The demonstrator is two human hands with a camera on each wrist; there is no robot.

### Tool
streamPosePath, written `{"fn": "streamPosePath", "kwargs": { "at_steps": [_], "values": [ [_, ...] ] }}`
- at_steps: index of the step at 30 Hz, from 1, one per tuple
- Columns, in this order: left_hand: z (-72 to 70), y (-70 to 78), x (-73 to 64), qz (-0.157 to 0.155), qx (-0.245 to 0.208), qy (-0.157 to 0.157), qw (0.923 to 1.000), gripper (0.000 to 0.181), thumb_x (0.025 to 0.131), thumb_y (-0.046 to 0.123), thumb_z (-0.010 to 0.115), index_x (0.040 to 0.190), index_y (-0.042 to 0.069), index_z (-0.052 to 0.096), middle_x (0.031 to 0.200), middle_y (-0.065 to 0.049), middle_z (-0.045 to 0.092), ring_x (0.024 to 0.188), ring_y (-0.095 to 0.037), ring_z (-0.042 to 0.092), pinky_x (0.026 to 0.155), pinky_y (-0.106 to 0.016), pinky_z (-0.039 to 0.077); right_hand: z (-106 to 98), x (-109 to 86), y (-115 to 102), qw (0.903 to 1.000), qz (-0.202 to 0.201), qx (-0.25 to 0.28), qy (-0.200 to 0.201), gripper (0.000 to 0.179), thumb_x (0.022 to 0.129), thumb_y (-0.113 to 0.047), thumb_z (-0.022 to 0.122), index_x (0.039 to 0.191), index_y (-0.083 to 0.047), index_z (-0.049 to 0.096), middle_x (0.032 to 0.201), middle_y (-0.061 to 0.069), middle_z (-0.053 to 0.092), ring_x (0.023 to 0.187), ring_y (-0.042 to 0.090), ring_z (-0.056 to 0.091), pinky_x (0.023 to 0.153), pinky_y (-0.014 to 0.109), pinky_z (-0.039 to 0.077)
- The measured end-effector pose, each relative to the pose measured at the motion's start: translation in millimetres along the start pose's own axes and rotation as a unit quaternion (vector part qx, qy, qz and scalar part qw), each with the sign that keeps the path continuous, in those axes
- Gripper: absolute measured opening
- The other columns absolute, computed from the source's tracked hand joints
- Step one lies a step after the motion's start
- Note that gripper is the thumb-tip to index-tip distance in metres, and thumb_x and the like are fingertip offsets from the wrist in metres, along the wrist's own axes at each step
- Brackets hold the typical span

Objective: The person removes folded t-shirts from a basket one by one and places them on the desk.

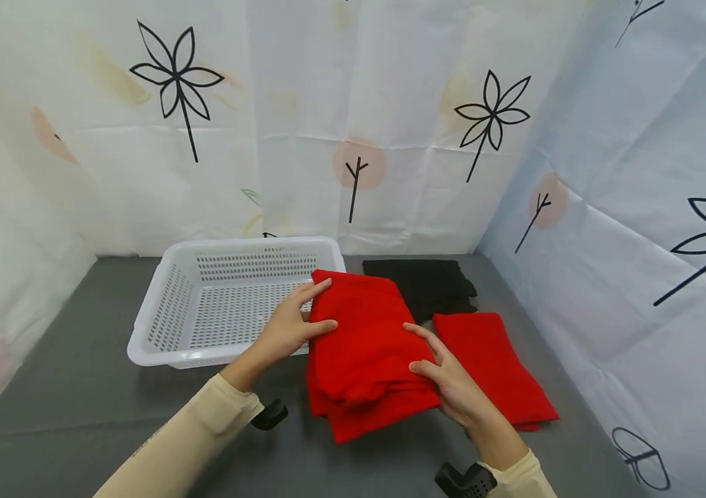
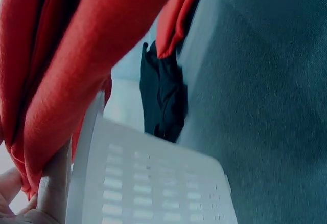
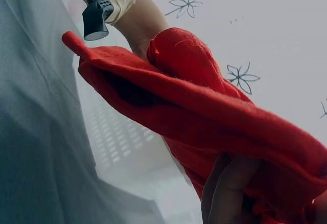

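Observation:
A folded red cloth [image 1: 365,346], thick and layered, is held up off the table between my two hands. My left hand [image 1: 287,328] grips its left edge, thumb and a finger on top; in the left wrist view, fingers [image 2: 53,188] show under the cloth. On the right edge, my right hand [image 1: 449,377] holds it with thumb on top, while the right wrist view has fingers [image 3: 230,188] underneath. Behind my left hand stands a white perforated plastic basket [image 1: 147,332], its right end partly hidden by the cloth.
A second folded red cloth [image 1: 496,366] lies on the grey tabletop [image 1: 48,394] to the right. Folded black cloth [image 1: 421,280] lies behind it, beside the basket. White patterned sheets [image 1: 303,90] hang along the back and both sides.

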State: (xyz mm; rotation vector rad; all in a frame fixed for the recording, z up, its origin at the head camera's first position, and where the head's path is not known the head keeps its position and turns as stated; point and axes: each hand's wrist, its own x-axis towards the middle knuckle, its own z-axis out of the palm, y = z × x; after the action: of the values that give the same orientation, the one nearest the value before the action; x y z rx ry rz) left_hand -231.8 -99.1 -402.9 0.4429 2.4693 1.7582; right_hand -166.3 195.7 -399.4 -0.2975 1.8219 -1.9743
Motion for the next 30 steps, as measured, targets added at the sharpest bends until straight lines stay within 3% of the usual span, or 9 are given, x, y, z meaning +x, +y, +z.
{"fn": "streamPosePath", "kwargs": {
  "at_steps": [7, 15, 22, 30],
  "values": [
    [25.9, 8.0, 7.1, 0.014, 0.027, 0.001, 0.9995, 0.077, 0.083, 0.016, 0.078, 0.151, 0.018, 0.042, 0.151, -0.012, 0.039, 0.113, -0.037, 0.062, 0.083, -0.042, 0.058, -12.1, -17.8, 1.9, 0.9990, 0.008, -0.013, 0.041, 0.062, 0.100, -0.010, 0.051, 0.153, -0.017, 0.021, 0.130, 0.009, 0.043, 0.106, 0.019, 0.057, 0.087, 0.029, 0.055],
    [52.7, 15.6, 14.7, 0.018, 0.041, -0.014, 0.9989, 0.075, 0.083, 0.017, 0.079, 0.149, 0.021, 0.044, 0.150, -0.009, 0.040, 0.110, -0.033, 0.063, 0.084, -0.038, 0.058, -24.2, -38.0, 5.4, 0.9954, 0.024, -0.021, 0.090, 0.062, 0.099, -0.013, 0.053, 0.153, -0.019, 0.023, 0.142, 0.011, 0.032, 0.122, 0.023, 0.043, 0.095, 0.035, 0.049],
    [72.8, 21.8, 23.1, 0.049, 0.063, -0.032, 0.9963, 0.073, 0.085, 0.018, 0.077, 0.149, 0.018, 0.044, 0.151, -0.012, 0.039, 0.121, -0.032, 0.055, 0.092, -0.040, 0.055, -38.3, -52.7, 6.2, 0.9910, 0.030, -0.037, 0.125, 0.062, 0.099, -0.015, 0.054, 0.153, -0.021, 0.024, 0.147, 0.009, 0.025, 0.126, 0.023, 0.036, 0.097, 0.032, 0.047],
    [96.4, 25.9, 29.9, 0.067, 0.077, -0.058, 0.9931, 0.072, 0.085, 0.018, 0.076, 0.149, 0.015, 0.044, 0.148, -0.012, 0.041, 0.117, -0.029, 0.056, 0.094, -0.038, 0.054, -55.4, -67.3, 11.2, 0.9905, 0.045, -0.011, 0.129, 0.062, 0.101, -0.015, 0.051, 0.154, -0.022, 0.021, 0.136, 0.006, 0.038, 0.113, 0.017, 0.055, 0.089, 0.030, 0.055]
  ]
}}
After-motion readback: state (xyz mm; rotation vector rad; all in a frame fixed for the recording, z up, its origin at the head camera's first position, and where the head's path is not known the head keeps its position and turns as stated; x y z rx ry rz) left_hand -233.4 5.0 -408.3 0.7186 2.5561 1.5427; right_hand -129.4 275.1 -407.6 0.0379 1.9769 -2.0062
